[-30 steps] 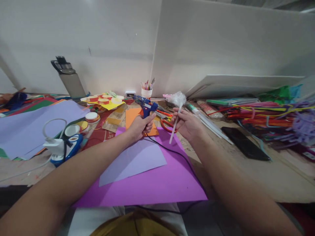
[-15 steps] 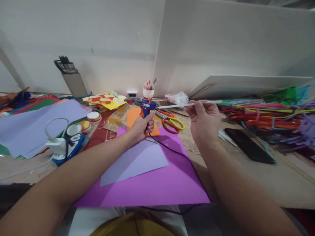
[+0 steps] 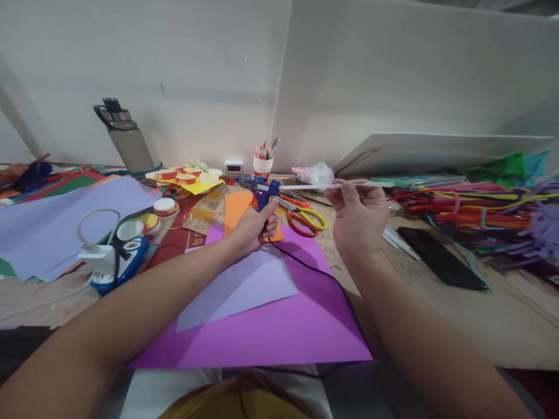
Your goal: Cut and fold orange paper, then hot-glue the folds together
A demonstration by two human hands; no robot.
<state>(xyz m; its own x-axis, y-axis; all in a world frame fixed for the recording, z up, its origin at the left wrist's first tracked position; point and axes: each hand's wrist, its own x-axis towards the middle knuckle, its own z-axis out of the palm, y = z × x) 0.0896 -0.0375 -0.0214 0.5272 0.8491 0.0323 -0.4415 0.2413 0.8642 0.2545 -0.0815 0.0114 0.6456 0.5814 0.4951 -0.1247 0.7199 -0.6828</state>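
My left hand (image 3: 257,228) is wrapped round the handle of a blue glue gun (image 3: 265,192), whose small red light glows. Between the fingertips of my right hand (image 3: 358,215) is a long white glue stick (image 3: 301,187), held level. Its left end meets the back of the gun; how far it goes in I cannot tell. The gun's black cord (image 3: 314,269) hangs down across a pale lilac sheet (image 3: 240,294) and a larger purple sheet (image 3: 305,331). Under the left hand lies a folded orange sheet (image 3: 233,209).
Scissors (image 3: 305,221) lie between my hands. A black phone (image 3: 441,257), more white sticks (image 3: 399,243) and pipe cleaners (image 3: 471,203) are at right. On the left are a blue power strip (image 3: 124,265), tape rolls (image 3: 165,207) and a bottle (image 3: 131,145). A pen cup (image 3: 263,164) stands behind.
My right hand has shifted slightly left with the glue stick, while the gun has moved very slightly right. The two are a little closer together.
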